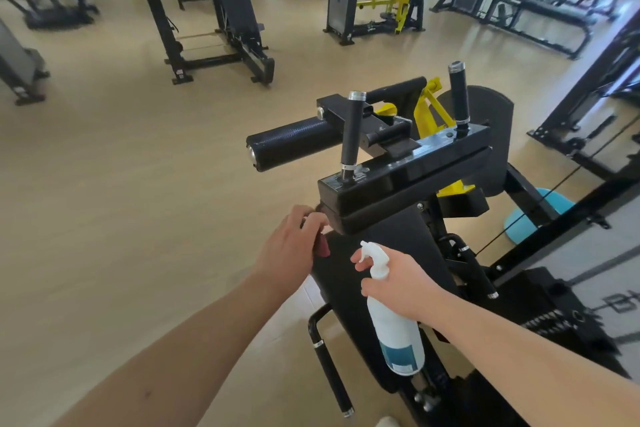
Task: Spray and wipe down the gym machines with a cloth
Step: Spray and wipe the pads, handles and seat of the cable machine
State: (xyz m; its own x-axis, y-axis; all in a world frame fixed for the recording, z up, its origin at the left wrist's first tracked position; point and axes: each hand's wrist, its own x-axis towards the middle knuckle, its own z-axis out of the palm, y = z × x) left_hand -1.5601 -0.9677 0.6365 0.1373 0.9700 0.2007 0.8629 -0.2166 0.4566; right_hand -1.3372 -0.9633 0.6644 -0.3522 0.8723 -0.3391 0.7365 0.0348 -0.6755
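Observation:
A black gym machine [408, 177] with two upright handles and a padded roller stands in front of me. My left hand [291, 246] grips a dark red cloth [322, 248] at the left edge of the machine's black pad [343, 274], just under the top bar. Most of the cloth is hidden beneath the hand. My right hand [398, 284] holds a white spray bottle [391, 319] by its neck, one finger by the trigger. The bottle's nozzle points left, over the pad, and its body hangs down with a blue label near the bottom.
A low black handle [329, 367] juts out below the pad. The weight stack and cables [554, 319] stand close on the right, with a light blue object [540, 211] behind the frame. Other machines [221, 21] line the far floor; bare wooden floor [138, 201] lies to the left.

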